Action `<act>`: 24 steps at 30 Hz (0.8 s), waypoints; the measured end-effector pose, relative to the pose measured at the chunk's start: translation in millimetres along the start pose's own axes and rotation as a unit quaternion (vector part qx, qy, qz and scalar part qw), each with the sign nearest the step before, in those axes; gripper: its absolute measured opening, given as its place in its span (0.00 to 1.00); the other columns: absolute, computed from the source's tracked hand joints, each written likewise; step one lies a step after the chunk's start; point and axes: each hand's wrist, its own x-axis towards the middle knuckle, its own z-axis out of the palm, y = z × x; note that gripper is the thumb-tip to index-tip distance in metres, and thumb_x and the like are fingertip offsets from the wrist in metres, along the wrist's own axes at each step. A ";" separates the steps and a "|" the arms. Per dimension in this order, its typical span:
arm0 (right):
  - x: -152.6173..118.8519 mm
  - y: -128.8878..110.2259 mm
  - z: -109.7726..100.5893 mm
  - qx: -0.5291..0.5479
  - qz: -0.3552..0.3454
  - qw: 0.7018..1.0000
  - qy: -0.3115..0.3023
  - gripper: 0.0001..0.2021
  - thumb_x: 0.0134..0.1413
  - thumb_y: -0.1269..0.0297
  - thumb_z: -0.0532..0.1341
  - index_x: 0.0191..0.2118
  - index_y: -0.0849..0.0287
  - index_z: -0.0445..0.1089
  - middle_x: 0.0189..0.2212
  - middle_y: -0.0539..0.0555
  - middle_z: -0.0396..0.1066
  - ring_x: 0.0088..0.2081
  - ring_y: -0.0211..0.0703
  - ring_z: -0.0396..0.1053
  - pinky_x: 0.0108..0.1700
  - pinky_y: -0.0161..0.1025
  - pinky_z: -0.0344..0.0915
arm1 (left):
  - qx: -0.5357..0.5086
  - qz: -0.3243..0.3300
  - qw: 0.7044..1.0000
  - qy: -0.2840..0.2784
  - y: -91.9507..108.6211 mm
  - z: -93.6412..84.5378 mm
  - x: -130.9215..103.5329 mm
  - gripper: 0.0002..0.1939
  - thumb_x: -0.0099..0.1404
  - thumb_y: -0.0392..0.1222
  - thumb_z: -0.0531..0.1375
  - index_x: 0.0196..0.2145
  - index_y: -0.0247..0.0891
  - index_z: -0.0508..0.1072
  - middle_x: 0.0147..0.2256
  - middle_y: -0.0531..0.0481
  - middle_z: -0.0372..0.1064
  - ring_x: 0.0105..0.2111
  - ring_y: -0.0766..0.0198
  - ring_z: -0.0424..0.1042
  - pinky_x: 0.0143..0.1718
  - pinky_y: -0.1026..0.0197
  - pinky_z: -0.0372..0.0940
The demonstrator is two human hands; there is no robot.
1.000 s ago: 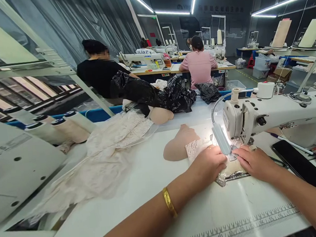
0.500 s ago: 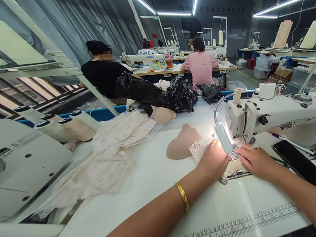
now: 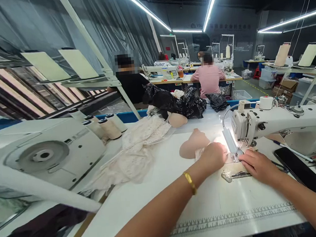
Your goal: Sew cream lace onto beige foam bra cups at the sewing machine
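My left hand is closed just left of the sewing machine's needle, its fingertips in the lamp's glare. White lace fabric shows beside and under it, and seems gripped by it. My right hand lies right of the needle plate. Its fingers are bent together near the presser foot; whatever they pinch is hidden. A small grey lamp on a bendy neck lights the spot between both hands. Left of the lace lies a beige bra cup.
A heap of cream lace lies left, with thread cones behind. Black plastic bags sit at the table's back. A phone and scissors lie right; a ruler strip runs along the front. Two people sit ahead.
My left hand has drawn back slightly from the needle, and more of the needle plate shows. Less lace is visible around it. The camera view has swung left and up.
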 end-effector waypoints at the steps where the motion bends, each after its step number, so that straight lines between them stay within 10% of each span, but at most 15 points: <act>1: -0.5 -6.9 -2.2 0.014 -0.015 1.000 0.005 0.13 0.71 0.69 0.51 0.51 0.55 0.71 0.39 0.57 0.74 0.39 0.50 0.71 0.40 0.46 0.70 | -0.011 -0.023 1.000 -0.011 -0.8 -13.0 -8.2 0.12 0.62 0.32 0.54 0.27 0.36 0.76 0.21 0.51 0.69 0.20 0.64 0.64 0.21 0.62 0.56; 4: 0.1 -36.5 -11.8 0.071 -0.053 0.996 0.032 0.17 0.72 0.66 0.53 0.63 0.53 0.64 0.52 0.60 0.73 0.53 0.54 0.70 0.53 0.53 0.71 | -0.137 -0.112 0.982 -0.061 4.6 -52.1 -38.8 0.18 0.61 0.32 0.52 0.36 0.38 0.82 0.27 0.52 0.77 0.25 0.64 0.72 0.24 0.65 0.61; 10: 3.3 -92.3 -26.3 0.311 0.062 0.947 -0.045 0.30 0.69 0.49 0.60 0.71 0.45 0.53 0.63 0.60 0.67 0.63 0.57 0.66 0.61 0.58 0.67 | -0.469 -0.222 0.847 -0.113 33.6 -85.1 -87.4 0.14 0.58 0.36 0.62 0.41 0.38 0.83 0.37 0.50 0.81 0.36 0.62 0.76 0.39 0.62 0.69; 17: -6.6 -119.0 -29.0 0.474 0.133 0.867 -0.079 0.26 0.64 0.47 0.65 0.63 0.49 0.64 0.46 0.53 0.74 0.44 0.49 0.72 0.48 0.44 0.71 | -0.499 -0.193 0.839 -0.095 50.7 -90.8 -105.2 0.12 0.58 0.35 0.65 0.41 0.36 0.80 0.40 0.49 0.78 0.39 0.63 0.74 0.40 0.63 0.67; 24: -14.5 -128.7 -40.5 0.463 0.162 0.870 -0.056 0.24 0.64 0.49 0.66 0.61 0.50 0.66 0.53 0.54 0.70 0.48 0.48 0.70 0.50 0.41 0.68 | -0.506 -0.201 0.830 -0.116 57.0 -92.9 -112.0 0.16 0.62 0.43 0.68 0.47 0.36 0.76 0.34 0.50 0.75 0.31 0.67 0.70 0.33 0.66 0.62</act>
